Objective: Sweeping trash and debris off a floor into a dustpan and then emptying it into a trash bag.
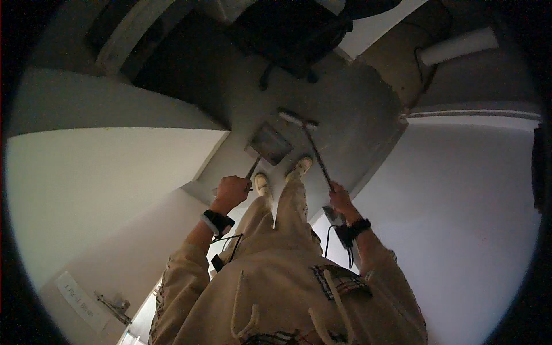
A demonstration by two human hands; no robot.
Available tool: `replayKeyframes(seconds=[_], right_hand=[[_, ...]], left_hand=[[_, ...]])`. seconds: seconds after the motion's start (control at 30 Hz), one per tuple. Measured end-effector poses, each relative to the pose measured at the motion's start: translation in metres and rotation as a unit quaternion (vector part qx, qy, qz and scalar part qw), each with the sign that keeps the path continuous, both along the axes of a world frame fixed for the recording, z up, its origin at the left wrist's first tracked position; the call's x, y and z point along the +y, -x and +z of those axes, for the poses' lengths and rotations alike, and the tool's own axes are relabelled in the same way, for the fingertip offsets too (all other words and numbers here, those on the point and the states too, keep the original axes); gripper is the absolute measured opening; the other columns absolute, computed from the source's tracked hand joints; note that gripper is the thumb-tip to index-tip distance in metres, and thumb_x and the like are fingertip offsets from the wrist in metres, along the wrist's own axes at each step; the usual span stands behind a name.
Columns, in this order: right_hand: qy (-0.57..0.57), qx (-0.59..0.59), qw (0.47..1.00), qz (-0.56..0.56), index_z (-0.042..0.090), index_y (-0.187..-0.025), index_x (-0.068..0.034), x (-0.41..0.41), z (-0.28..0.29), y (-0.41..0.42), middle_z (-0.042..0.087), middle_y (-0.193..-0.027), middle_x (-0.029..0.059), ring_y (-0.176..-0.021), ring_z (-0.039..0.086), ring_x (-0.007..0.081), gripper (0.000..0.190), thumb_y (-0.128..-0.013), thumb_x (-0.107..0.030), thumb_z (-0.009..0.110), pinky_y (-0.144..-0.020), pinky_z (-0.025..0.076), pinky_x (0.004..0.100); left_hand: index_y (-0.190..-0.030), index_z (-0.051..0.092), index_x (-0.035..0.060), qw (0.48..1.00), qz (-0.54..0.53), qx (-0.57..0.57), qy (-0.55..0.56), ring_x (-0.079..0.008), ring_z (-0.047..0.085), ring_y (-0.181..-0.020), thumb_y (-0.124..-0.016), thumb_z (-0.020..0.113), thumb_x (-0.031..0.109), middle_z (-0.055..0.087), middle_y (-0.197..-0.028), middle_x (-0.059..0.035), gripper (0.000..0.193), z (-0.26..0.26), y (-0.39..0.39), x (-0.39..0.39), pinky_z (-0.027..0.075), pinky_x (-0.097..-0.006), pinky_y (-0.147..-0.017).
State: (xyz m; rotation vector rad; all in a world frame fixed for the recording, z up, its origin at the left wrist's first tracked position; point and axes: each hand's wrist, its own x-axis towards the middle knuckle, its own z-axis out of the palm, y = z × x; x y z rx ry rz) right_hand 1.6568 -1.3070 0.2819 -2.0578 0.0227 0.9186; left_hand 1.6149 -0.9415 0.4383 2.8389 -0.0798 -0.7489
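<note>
My left hand (pixel 233 192) grips the handle of a long-handled dustpan (pixel 271 144), whose dark pan rests on the grey floor ahead of my shoes. What lies in the pan is too dim to tell. In my right hand (pixel 342 199) is the stick of a broom (pixel 318 152). Its wide head (pixel 297 119) is on the floor, beyond the dustpan and a little to the right, apart from it. Both wrists carry dark strapped devices with cables.
A dark office chair (pixel 289 43) on castors stands ahead. White walls flank me: a left wall (pixel 108 168) with a projecting corner, and a right wall (pixel 453 185). A white roll (pixel 459 46) and cables lie far right. A door handle (pixel 113 307) is behind at left.
</note>
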Motion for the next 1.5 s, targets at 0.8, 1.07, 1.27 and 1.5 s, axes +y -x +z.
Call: replayKeyframes(seconds=[0.8, 1.07, 1.27, 1.5], right_hand=[[-0.026, 0.112, 0.962, -0.248, 0.048, -0.108, -0.005, -0.077, -0.063, 0.013, 0.05, -0.058, 0.0075, -0.036, 0.045, 0.0176, 0.026, -0.083, -0.014, 0.049, -0.031, 0.037, 0.0332], [-0.007, -0.015, 0.999, -0.045, 0.049, -0.11, -0.007, 0.008, -0.151, 0.101, 0.051, -0.071, 0.009, -0.049, 0.05, 0.0183, 0.035, -0.079, -0.022, 0.06, -0.041, 0.042, 0.0327], [-0.067, 0.302, 0.944, -0.12, 0.048, -0.111, -0.004, 0.055, -0.086, 0.139, 0.043, -0.057, 0.0043, -0.041, 0.043, 0.0131, 0.03, -0.082, -0.012, 0.05, -0.037, 0.038, 0.0296], [0.014, 0.131, 0.989, -0.06, 0.045, -0.111, -0.004, 0.002, -0.162, 0.112, 0.046, -0.063, 0.0051, -0.041, 0.043, 0.0133, 0.028, -0.086, -0.016, 0.049, -0.037, 0.04, 0.0289]], left_hand=[[-0.077, 0.063, 0.0119, 1.0, -0.021, 0.007, 0.008, -0.0314, 0.061, -0.068, -0.069, 0.055, 0.02, 0.062, -0.07, -0.0131, 0.014, -0.06, 0.05, -0.002, 0.049, -0.0424, -0.061], [-0.075, 0.063, 0.013, 0.999, -0.044, 0.022, 0.01, -0.0312, 0.061, -0.066, -0.069, 0.056, 0.019, 0.062, -0.068, -0.0123, 0.012, -0.131, 0.045, 0.008, 0.049, -0.0426, -0.059], [-0.075, 0.064, 0.0137, 0.999, -0.043, 0.008, 0.014, -0.0308, 0.061, -0.066, -0.072, 0.055, 0.021, 0.062, -0.068, -0.0119, 0.012, -0.19, 0.06, 0.03, 0.048, -0.0429, -0.059], [-0.078, 0.065, 0.0142, 0.999, 0.044, 0.019, -0.007, -0.0324, 0.06, -0.065, -0.077, 0.053, 0.025, 0.061, -0.067, -0.0122, 0.017, -0.177, 0.111, 0.031, 0.047, -0.0439, -0.06]])
